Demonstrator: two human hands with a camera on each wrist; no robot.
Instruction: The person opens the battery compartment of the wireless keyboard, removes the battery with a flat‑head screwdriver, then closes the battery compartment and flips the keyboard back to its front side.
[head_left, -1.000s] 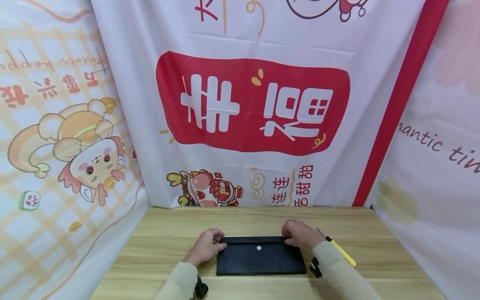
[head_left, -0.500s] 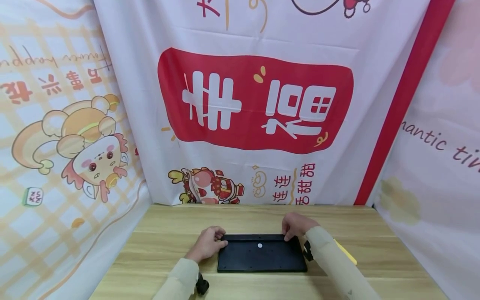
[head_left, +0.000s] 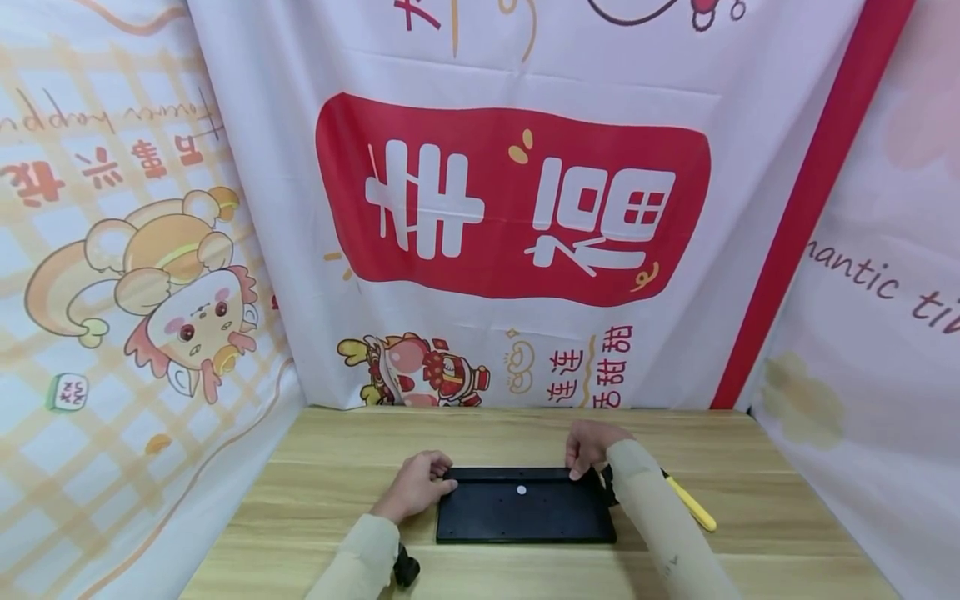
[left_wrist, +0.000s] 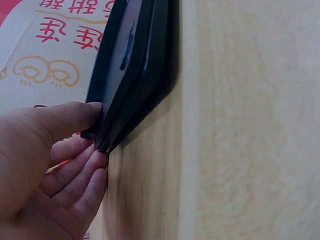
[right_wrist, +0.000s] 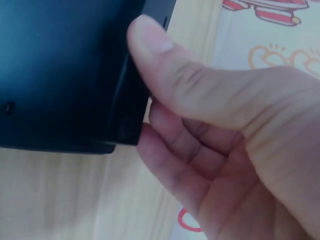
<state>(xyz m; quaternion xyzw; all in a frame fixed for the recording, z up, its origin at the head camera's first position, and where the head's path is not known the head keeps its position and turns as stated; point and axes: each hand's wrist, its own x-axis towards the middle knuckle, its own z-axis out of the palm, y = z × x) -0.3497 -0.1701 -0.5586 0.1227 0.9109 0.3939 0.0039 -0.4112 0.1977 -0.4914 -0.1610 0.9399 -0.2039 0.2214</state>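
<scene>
A flat black rectangular keyboard [head_left: 525, 517] lies underside up, with small screw holes, a round white sticker and a raised bar along its far edge. Its keys are hidden. At the far left corner my left hand [head_left: 418, 483] pinches the edge; in the left wrist view the thumb [left_wrist: 80, 117] lies on top and the fingers reach beneath. My right hand [head_left: 592, 443] grips the far right corner. Seen from the right wrist, its thumb [right_wrist: 155, 47] presses the raised bar while the other fingers curl behind the corner.
A screwdriver [head_left: 693, 507] with a yellow handle lies right of the keyboard, its shaft partly hidden by my right sleeve [head_left: 660, 525]. Everything sits on a wooden table [head_left: 315, 500]. Printed cloth [head_left: 510, 200] hangs behind the table's far edge and on both sides.
My right wrist and forearm have swung left and upward, covering part of the screwdriver, and the right hand's grip has tilted. The left hand keeps its hold. The view has shifted slightly.
</scene>
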